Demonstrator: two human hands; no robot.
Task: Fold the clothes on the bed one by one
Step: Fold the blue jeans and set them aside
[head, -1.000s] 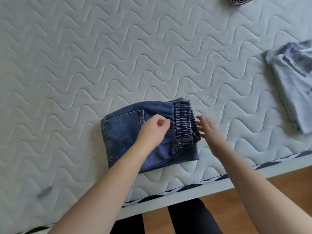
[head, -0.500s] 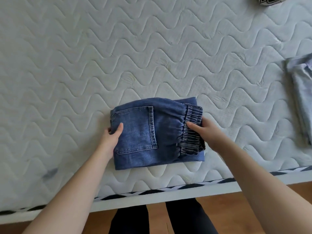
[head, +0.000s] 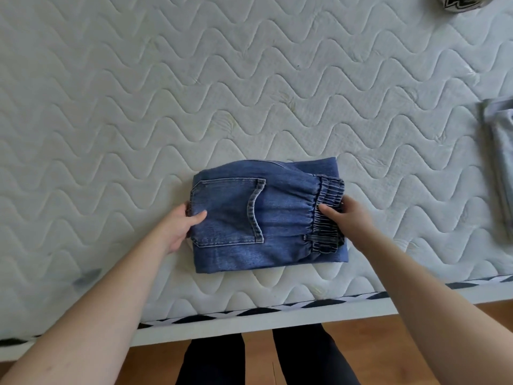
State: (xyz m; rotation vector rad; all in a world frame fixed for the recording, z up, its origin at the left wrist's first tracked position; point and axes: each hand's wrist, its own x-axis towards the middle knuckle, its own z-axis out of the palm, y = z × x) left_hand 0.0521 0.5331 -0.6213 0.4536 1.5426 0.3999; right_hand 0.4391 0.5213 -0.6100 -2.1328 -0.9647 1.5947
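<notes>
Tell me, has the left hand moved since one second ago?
Yes. The left hand went from the top of the folded jeans, near the pocket, out to their left edge, which it now grips.

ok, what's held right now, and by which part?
Folded jeans: left hand grips the pocket-side edge, right hand grips the elastic waistband end.

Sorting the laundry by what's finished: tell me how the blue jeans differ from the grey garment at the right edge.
The blue jeans are dark denim; the grey garment is pale. The jeans lie near the mattress's front edge, gripped at both ends by the left hand and right hand; the grey garment lies untouched, cut off by the frame. Both rest on the mattress.
</notes>
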